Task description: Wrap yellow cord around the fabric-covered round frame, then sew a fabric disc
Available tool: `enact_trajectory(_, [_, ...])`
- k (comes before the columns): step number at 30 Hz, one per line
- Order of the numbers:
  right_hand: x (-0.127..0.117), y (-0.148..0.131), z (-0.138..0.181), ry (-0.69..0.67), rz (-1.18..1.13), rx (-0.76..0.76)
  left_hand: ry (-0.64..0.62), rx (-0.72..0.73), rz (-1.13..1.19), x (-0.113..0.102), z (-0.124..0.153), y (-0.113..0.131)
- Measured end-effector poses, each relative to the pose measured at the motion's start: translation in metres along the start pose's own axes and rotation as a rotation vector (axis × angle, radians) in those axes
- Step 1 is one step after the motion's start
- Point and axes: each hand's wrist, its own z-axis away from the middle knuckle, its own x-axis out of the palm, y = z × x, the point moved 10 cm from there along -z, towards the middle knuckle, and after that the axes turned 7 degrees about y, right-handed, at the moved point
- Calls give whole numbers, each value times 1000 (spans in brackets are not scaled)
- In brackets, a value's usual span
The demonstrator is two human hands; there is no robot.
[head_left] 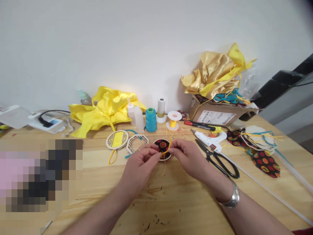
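Both my hands meet over the middle of the wooden table (171, 202). My left hand (140, 164) and my right hand (188, 156) each pinch a thin yellow thread (166, 152), their fingertips nearly touching. Just behind the fingers lies a round wooden frame with black, red-patterned fabric (162, 145). The thread runs up toward a small spool of yellow thread (173, 120). To the left lie a round frame with yellow fabric (117, 139) and an empty hexagonal frame (137, 142). A metal bracelet sits on my right wrist.
Black scissors (220, 160), a white glue gun (210, 140) and a red marker (199, 124) lie to the right. A cardboard box (217, 116) holds gold fabric. Yellow satin (105, 109), a teal spool (151, 120), glue bottles and patterned fabric scraps (265, 161) surround the work.
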Motion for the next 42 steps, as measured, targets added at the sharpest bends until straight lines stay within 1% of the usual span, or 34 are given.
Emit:
enact_trajectory(2, [-4, 2, -1, 48, 49, 2, -27, 90, -34, 3, 1, 5])
enact_trajectory(4, [-6, 4, -2, 73, 50, 15, -62, 172, -82, 7, 3, 7])
enact_trajectory(6, [-5, 7, -2, 71, 7, 40, -80, 245, -130, 10, 7, 9])
enact_trajectory(8, [-1, 10, -2, 48, -77, 73, -99, 283, -167, 14, 10, 8])
enact_trajectory(13, [12, 10, 1, -39, -357, 155, -168, 302, -162, 24, 16, 6])
enact_trajectory(17, [25, 5, 8, -146, -568, 241, -198, 264, -85, 28, 17, 4])
enact_trajectory(19, [29, 3, 10, -181, -625, 267, -206, 248, -72, 28, 17, 4])
enact_trajectory(21, [30, 3, 11, -193, -625, 274, -211, 237, -84, 29, 17, 3])
enact_trajectory(25, [27, 8, 10, -177, -541, 269, -207, 201, -63, 27, 16, 4])
enact_trajectory(29, [22, 11, 7, -141, -446, 248, -184, 67, 188, 24, 14, 1])
enact_trajectory(31, [21, 11, 6, -133, -402, 244, -183, -12, 267, 24, 13, -4])
enact_trajectory(33, [21, 11, 6, -130, -363, 237, -172, -48, 239, 23, 12, -7])
enact_trajectory(37, [19, 8, 5, -126, -307, 203, -176, -20, 105, 21, 10, -9])
enact_trajectory(40, [19, 8, 5, -123, -286, 199, -208, 0, 56, 23, 9, -8])
enact_trajectory(42, [19, 9, 5, -126, -287, 207, -201, -15, 36, 22, 8, -10])
